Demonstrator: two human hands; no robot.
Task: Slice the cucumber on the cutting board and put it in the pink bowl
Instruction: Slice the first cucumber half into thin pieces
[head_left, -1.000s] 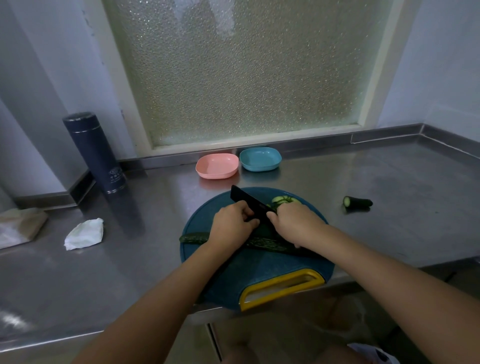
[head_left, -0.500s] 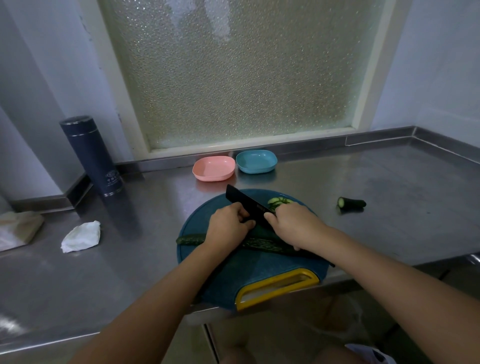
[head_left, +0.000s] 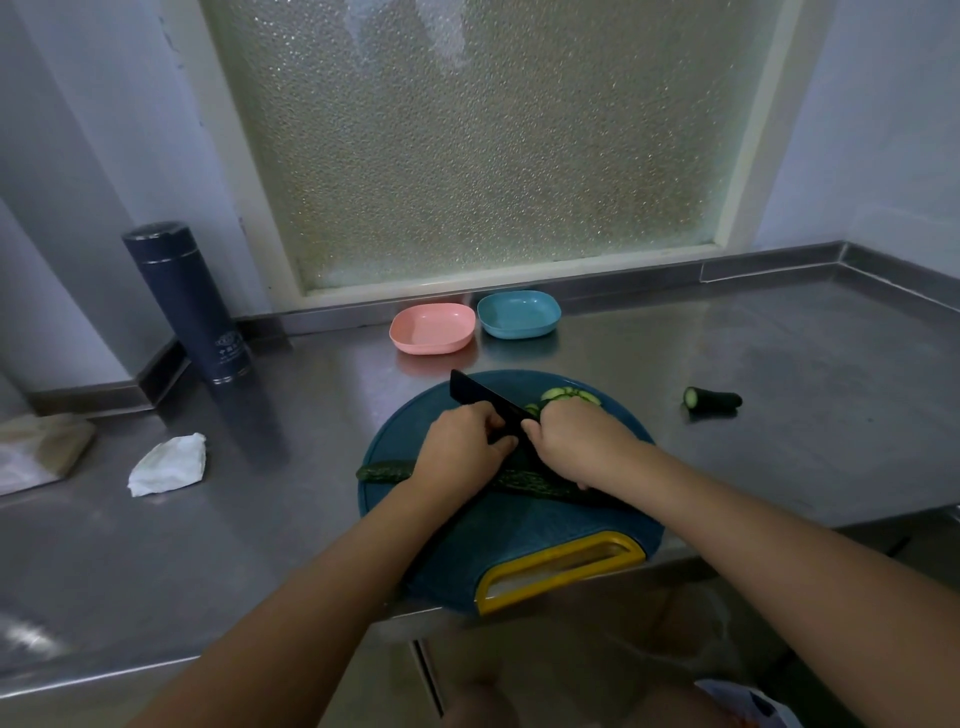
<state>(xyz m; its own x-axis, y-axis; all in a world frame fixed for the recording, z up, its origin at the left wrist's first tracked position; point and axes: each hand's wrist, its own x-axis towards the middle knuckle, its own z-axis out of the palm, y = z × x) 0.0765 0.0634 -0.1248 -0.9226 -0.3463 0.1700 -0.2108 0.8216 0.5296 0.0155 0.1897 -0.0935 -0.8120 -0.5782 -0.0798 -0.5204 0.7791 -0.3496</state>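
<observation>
Right hand (head_left: 576, 447) has its grip clamped on the black kitchen knife (head_left: 478, 397), while the left hand (head_left: 462, 447) curls its grip over the long dark-green cucumber (head_left: 387, 472) lying across the round blue plastic cutting board (head_left: 519, 540). Pale cucumber slices (head_left: 571, 395) lie at the board's far edge. The shallow pink plastic bowl (head_left: 432, 328) stands beyond them on the steel desk (head_left: 260, 519).

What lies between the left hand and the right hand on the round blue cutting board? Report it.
The black knife blade, angled across the dark green cucumber; the head view shows it.
</observation>
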